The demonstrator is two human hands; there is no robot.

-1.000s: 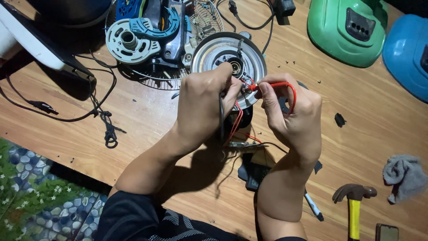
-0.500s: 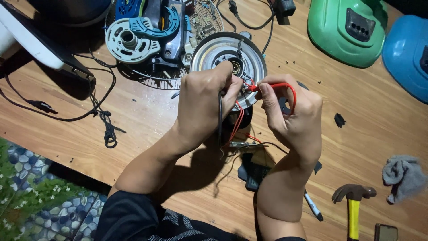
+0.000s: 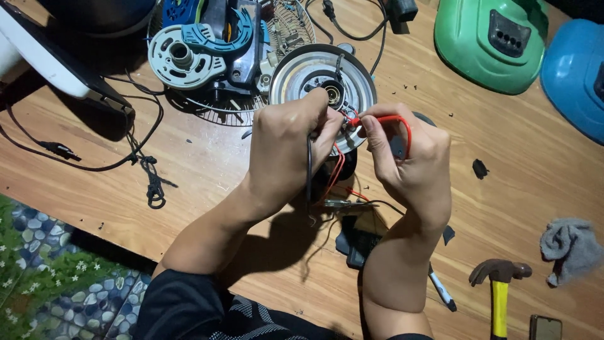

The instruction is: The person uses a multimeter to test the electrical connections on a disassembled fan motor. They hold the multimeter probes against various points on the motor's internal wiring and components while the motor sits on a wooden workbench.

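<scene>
Shiny metal motor plate [image 3: 302,72], glossy red-insulated wire [image 3: 402,123], matt grained wooden table [image 3: 516,145], crumpled grey cloth [image 3: 569,245].

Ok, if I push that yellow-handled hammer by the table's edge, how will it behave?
The hammer lies flat on the wooden table, so it probably won't roll. Its metal head looks heavy, so a push at the handle would likely pivot it rather than slide it straight.

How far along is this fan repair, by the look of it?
Done: the fan is apart, with its wire grille and grey motor housing lying aside. In hand: both hands, left hand and right hand, work a red wire at the round metal motor. Left: wires hang loose and the green cover is off, so reassembly looks far away.
</scene>
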